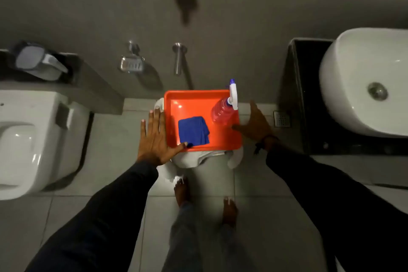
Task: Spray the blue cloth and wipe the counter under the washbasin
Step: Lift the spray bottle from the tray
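A folded blue cloth (pixel 193 131) lies in the near half of an orange tray (pixel 174 104) that rests on a white bin. A spray bottle (pixel 223 111) with red liquid and a white and blue trigger head stands in the tray's far right corner. My left hand (pixel 155 137) is spread flat at the tray's left edge, thumb tip at the cloth's near corner. Beside the tray's right edge my right hand (pixel 256 125) is spread open, thumb over the rim near the bottle. The white washbasin (pixel 362 81) sits on a dark counter (pixel 295 95) at the right.
A white toilet (pixel 33 139) stands at the left with a grey ledge behind it. A metal soap holder (pixel 131 64) and a metal fixture (pixel 177 58) hang on the grey wall. The white bin (pixel 209 168) stands on the tiled floor by my bare feet.
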Demonstrator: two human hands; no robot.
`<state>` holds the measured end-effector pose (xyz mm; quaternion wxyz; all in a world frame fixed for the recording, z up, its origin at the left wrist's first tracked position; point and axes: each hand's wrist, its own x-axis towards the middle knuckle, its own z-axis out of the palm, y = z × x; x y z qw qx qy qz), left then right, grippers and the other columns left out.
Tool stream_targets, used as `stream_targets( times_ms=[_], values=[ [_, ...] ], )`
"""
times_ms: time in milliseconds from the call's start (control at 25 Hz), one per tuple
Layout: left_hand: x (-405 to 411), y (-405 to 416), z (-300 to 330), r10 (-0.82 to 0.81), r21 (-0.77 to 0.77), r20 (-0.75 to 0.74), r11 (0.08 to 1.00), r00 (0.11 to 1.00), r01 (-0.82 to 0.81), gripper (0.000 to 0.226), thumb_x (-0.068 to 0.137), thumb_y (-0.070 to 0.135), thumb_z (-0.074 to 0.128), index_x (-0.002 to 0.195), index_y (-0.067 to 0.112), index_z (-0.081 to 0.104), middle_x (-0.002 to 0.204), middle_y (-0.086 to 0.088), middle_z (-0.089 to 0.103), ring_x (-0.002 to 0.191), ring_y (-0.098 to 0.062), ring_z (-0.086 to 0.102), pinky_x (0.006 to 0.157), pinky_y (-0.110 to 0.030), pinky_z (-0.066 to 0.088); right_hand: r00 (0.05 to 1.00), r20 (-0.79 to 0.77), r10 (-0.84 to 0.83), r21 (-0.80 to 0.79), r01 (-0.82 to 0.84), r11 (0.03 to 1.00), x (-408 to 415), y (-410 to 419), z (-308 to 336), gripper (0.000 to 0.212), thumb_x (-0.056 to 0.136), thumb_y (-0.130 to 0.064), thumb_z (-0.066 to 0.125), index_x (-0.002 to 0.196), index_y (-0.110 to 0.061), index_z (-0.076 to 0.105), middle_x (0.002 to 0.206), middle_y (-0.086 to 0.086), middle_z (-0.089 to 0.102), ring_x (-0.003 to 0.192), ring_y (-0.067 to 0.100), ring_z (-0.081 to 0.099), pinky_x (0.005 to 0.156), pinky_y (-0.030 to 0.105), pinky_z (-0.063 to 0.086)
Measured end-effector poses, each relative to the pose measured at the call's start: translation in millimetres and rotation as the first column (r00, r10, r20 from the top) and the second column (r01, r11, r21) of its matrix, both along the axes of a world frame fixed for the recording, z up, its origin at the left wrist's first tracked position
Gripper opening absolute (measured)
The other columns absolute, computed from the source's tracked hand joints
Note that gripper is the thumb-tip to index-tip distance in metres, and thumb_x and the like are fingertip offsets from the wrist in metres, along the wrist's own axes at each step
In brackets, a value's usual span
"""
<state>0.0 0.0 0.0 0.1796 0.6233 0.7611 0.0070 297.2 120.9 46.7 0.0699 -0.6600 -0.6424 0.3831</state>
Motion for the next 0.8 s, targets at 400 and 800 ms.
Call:
stream_targets(
  times_ms=[400,800],
  values=[
    [8.4,-2.9,-85.3,0.087,0.002,0.001,0.996,0.996,-0.087,0.144,0.066,0.102,0.035,0.163,0.0,0.002,0.173,-0.02,0.003,0.162,-0.036,0.003,0.129,-0.062,0.006,0.828,-0.493,-0.267,0.069,0.343,0.937,-81.7,63.4,-72.4,0.026,0.087,-0.014,0.07,0.113,-0.015,0.062,0.088,-0.01,0.064,0.083,0.004,0.061,0.086,0.036,0.052],
    [14.6,-0.9,-61.0,0.051,-0.109,-0.104,0.992,0.993,-0.063,0.141,0.069,0.1,0.034,0.163,0.0,-0.001,0.173,-0.022,0.0,0.161,-0.038,0.003,0.129,-0.06,0.009,0.886,-0.439,-0.149,-0.298,0.013,0.955,-83.6,44.0,-13.1,0.009,0.092,-0.017,0.071,0.087,-0.015,0.063,0.069,0.006,0.066,0.052,0.01,0.065,0.051,0.024,0.054]
  ],
)
